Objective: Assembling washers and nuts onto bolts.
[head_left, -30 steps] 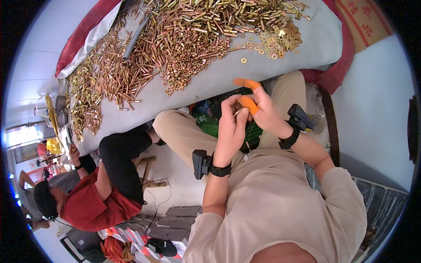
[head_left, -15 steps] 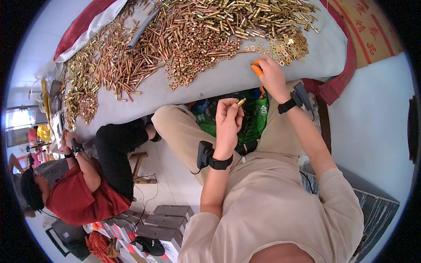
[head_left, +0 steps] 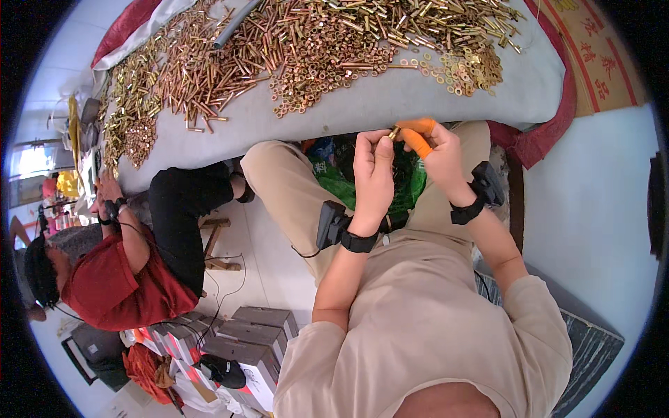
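Note:
My left hand (head_left: 375, 171) pinches a short brass-coloured metal fastener (head_left: 394, 132) between thumb and fingers, upright and tilted, above my lap. Against its upper end my right hand (head_left: 442, 157) is closed, with orange finger covers (head_left: 418, 141) on thumb and forefinger. Whatever small part those fingertips hold is hidden. Just beyond both hands, at the table's near side, lie a heap of flat washers (head_left: 474, 73) and a pile of nuts (head_left: 300, 90). A green printed bag (head_left: 331, 184) stands open between my knees, below the hands.
Metal rods and sleeves (head_left: 209, 80) cover much of the grey cloth-topped table (head_left: 279, 129), with a grey tube (head_left: 237, 24) among them. A co-worker in a red shirt (head_left: 132, 279) sits at left. Boxes (head_left: 244, 348) are stacked behind; a cardboard carton (head_left: 592, 52) stands at far right.
My right hand has come back from beside the washers to meet the fastener. My left hand has lifted slightly toward the table, still gripping it. The view has shifted a little.

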`<state>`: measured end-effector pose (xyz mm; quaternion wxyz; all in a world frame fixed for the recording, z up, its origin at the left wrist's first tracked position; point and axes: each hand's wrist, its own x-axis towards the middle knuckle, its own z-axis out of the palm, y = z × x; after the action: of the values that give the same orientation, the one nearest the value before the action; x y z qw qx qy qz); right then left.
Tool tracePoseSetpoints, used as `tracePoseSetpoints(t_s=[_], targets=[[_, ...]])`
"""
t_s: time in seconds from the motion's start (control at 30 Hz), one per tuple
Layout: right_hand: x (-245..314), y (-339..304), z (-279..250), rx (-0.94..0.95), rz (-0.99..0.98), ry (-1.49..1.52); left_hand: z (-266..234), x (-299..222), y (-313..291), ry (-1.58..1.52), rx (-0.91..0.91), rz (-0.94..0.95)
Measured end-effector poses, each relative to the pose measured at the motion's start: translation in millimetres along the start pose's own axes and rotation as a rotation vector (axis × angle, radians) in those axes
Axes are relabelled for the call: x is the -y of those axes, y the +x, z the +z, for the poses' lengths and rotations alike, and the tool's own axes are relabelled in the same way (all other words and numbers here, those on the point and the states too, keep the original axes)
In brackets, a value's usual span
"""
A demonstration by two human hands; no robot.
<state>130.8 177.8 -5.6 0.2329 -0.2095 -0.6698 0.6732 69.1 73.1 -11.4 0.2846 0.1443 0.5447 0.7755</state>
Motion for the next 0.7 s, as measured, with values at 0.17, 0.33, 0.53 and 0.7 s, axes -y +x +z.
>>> tracePoseSetpoints(t_s=[0.17, 0.33, 0.53, 0.7], targets=[[2.8, -3.6, -1.9, -0.054, -0.397, -0.516, 1.8, -6.0, -0.9, -0.206, -0.027, -0.220], [-9.3, 1.8, -0.8, 0.040, 0.015, 0.152, -1.8, -8.0, -0.4, -0.306, 0.015, -0.274], [-8.7, 17.1, -6.4, 0.235, 0.112, 0.082, -11.1, -7.3, 7.2, -0.387, -0.002, -0.324], [-28.0, 85.1, 7.6, 0.069, -0.182, -0.569, -24.4, -5.5, 13.2, -0.462, -0.087, -0.296]])
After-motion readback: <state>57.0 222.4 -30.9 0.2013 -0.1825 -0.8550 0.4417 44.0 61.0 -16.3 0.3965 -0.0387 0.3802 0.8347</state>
